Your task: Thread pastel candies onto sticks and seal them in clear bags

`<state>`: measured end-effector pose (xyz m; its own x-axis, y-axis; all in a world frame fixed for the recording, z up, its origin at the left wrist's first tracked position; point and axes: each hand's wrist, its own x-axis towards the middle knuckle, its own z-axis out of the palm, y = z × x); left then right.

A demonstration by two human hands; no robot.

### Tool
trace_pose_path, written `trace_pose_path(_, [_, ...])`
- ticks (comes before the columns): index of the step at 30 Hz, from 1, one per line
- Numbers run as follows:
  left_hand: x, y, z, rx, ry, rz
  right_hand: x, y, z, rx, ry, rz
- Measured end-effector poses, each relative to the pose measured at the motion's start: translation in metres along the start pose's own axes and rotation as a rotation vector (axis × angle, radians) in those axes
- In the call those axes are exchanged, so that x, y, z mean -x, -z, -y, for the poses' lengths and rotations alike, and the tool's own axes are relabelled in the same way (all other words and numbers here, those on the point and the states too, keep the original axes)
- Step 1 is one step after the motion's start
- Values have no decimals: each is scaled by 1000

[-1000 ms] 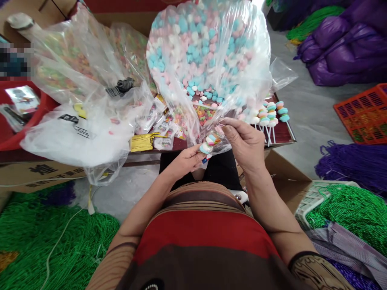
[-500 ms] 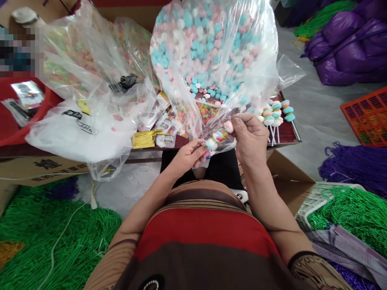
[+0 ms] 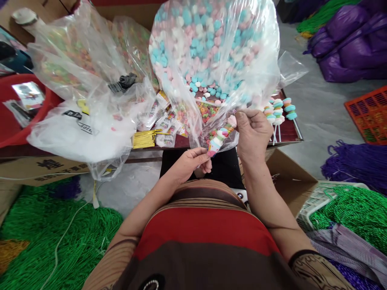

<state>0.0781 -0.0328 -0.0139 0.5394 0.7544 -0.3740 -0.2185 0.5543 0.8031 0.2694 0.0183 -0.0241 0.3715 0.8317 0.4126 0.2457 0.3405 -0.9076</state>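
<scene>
Both hands are on it now: the thumb and forefinger of the left hand (image 3: pixel 192 163) are pinched together on the lower end of a pastel candy skewer (image 3: pixel 221 136), a stack of soft pink, white and blue pieces with coloured rings between. Up at the pink top end, the right hand (image 3: pixel 255 131) has its thumb and forefinger closed on the tip. The skewer slants, low at the left and high at the right, in the air by the front edge of the dark red desk (image 3: pixel 288 133).

Right behind it, a huge clear plastic bag of pink, blue and white marshmallows (image 3: pixel 208 40) spreads toward that edge, with small multicoloured candy rings (image 3: pixel 208 112) near its mouth. Over to the desk's front right corner: a cluster of striped marshmallow skewers on white sticks (image 3: pixel 277 110).

Swing left along the front edge and there's a flat bundle of yellow strips (image 3: pixel 142 140), printed clear packets (image 3: pixel 165 139) beside it, then a white plastic bag with black lettering (image 3: pixel 78 137) drooping over the edge. Behind that, bulging clear bags of green and orange rings (image 3: pixel 65 60), and at the left end a round red plastic tub (image 3: pixel 48 110).

Down on the floor, glossy green cord (image 3: pixel 66 237) heaps at left; an orange plastic crate (image 3: pixel 367 117) sits far right.
</scene>
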Motion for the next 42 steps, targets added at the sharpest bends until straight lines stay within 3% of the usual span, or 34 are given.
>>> trace_pose_path(4, [-5,-4,7,161,-22,-102,1,0,1,-30,-52,55])
trace_pose_path(8, [-8,1,10,150,-99,-157,-1,2,3,-101,-98,99])
trace_pose_path(19, [-9,4,4,137,-163,-200,5,0,16,1,3,26])
trace_pose_path(32, [-9,13,3,127,-193,-207,2,5,15,274,310,35])
trace_pose_path(42, [-7,21,5,-91,-224,-187,2,5,20,496,451,132])
